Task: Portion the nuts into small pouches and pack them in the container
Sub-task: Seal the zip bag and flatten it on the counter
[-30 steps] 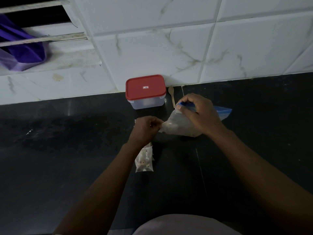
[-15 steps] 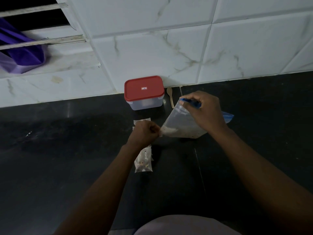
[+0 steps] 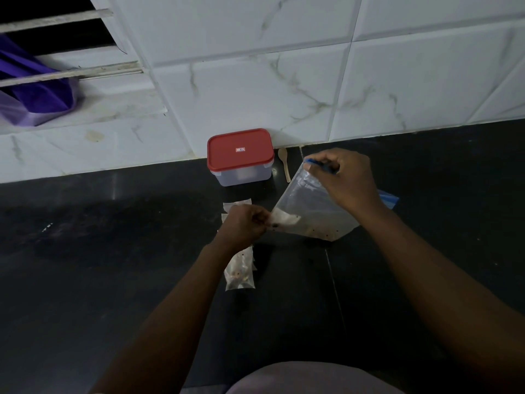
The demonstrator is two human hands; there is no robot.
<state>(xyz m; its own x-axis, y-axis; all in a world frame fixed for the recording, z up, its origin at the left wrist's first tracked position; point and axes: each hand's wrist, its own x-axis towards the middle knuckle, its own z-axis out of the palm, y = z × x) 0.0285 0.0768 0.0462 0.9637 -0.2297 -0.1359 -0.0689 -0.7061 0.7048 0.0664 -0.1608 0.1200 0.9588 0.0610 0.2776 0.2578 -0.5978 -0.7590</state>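
- The large clear zip bag with a blue seal strip sits right of frame centre, tilted up off the black stone counter. The right hand pinches its blue top edge, and the nuts look to be slumped into the low corner.
- The left hand is clenched at that low corner; whether it grips the bag film or a small pouch I cannot tell.
- 1 small clear pouch with nuts inside lies just below the left hand. Pale empty pouches peek out above it.
- The film looks thin, limp and slippery, light apart from the nuts, so I would hold it by the stiffer seal strip and support the loaded corner.
- The clear box with a red lid stands closed against the wall, a small wooden spoon just right of it.
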